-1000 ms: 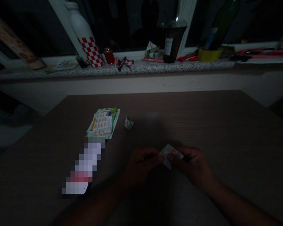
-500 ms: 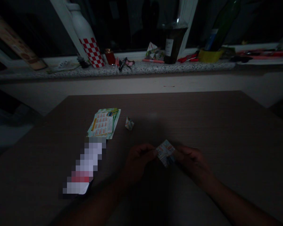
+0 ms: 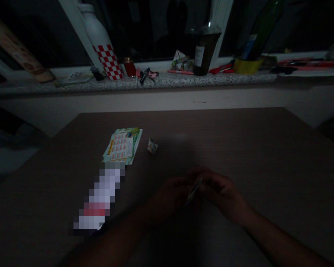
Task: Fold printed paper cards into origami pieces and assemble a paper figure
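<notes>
In dim light, both hands meet over the near middle of a brown table (image 3: 239,141). My left hand (image 3: 169,196) and my right hand (image 3: 219,193) pinch a small printed paper piece (image 3: 194,190) between them. The paper now shows edge-on, as a thin pale sliver. A small folded paper shape (image 3: 152,145) lies on the table beyond the hands. To its left lies a stack of printed paper sheets (image 3: 122,145).
A blurred-out flat object (image 3: 98,200) lies left of the hands. Behind the table runs a stone windowsill (image 3: 72,86) with a white bottle with red checks (image 3: 101,44), a dark bottle (image 3: 203,48), a green bottle (image 3: 260,27), a yellow tape roll (image 3: 246,65) and small clutter.
The paper piece was face-up between the fingertips; it has turned edge-on and the two hands have closed in together around it.
</notes>
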Action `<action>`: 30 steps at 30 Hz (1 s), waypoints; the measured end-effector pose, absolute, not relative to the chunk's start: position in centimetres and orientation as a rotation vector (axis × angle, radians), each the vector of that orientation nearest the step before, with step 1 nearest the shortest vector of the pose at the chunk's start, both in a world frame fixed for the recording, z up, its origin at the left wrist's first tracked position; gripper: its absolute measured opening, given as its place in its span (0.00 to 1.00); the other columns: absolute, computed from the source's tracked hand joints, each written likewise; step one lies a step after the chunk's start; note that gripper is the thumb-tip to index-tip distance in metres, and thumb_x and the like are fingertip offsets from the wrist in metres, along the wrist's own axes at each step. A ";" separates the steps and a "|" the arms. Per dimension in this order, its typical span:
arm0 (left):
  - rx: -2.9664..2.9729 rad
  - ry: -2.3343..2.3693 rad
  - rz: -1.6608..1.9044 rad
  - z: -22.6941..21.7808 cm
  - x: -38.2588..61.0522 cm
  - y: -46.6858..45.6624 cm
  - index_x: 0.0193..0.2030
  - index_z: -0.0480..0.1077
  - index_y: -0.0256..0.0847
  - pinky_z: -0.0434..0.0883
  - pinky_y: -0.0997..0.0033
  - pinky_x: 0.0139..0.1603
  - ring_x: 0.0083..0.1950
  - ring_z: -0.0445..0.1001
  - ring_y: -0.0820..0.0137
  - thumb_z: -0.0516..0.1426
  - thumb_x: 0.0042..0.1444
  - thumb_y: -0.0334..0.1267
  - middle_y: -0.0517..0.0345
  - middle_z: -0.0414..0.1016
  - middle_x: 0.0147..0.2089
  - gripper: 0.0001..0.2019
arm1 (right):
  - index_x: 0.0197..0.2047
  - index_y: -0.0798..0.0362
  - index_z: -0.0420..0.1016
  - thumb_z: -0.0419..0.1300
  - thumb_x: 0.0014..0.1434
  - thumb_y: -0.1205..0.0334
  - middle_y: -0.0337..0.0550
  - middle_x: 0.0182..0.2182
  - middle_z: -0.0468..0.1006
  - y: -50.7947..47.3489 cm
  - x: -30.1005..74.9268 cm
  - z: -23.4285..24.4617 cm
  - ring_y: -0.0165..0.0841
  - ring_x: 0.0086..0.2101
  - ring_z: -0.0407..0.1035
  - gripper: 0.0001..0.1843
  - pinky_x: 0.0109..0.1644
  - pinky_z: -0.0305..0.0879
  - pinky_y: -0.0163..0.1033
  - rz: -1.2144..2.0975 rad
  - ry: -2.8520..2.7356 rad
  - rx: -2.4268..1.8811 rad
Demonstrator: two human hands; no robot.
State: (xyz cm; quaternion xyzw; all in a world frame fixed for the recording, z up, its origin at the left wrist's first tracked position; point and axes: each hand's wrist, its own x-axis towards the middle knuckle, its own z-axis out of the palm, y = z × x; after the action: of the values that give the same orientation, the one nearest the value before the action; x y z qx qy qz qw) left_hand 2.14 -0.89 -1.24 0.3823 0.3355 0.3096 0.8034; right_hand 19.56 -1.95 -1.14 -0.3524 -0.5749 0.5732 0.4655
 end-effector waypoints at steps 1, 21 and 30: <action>0.925 0.772 0.682 -1.3 2.0 -0.8 0.36 0.73 0.35 0.64 0.72 0.32 0.28 0.69 0.72 0.60 0.52 0.46 0.57 0.72 0.28 0.14 | 0.38 0.49 0.77 0.60 0.60 0.55 0.45 0.41 0.78 -1.9 19.6 -1.1 0.34 0.38 0.73 0.08 0.41 0.71 0.38 1.415 -1.392 -0.899; 1.964 1.012 1.119 0.4 -0.7 -0.4 0.37 0.77 0.43 0.72 0.71 0.39 0.38 0.77 0.68 0.62 0.52 0.31 0.55 0.80 0.37 0.06 | 0.35 0.50 0.79 0.66 0.52 0.59 0.43 0.31 0.81 -2.0 20.6 -1.4 0.33 0.31 0.75 0.07 0.33 0.73 0.36 1.173 -1.357 -1.003; 1.751 1.039 1.077 0.7 -0.7 -0.4 0.36 0.79 0.44 0.73 0.68 0.41 0.39 0.78 0.66 0.64 0.48 0.34 0.55 0.81 0.37 0.07 | 0.35 0.48 0.81 0.67 0.52 0.63 0.44 0.33 0.82 -1.9 20.6 -1.0 0.35 0.33 0.76 0.05 0.35 0.74 0.39 1.027 -1.448 -0.927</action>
State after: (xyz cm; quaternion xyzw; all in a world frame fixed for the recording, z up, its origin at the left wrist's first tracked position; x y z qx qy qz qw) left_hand -0.66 -0.39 0.74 0.6946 0.4119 0.4271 0.4069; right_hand 20.60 -1.91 -0.99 -0.3900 -0.6088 0.4319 0.5392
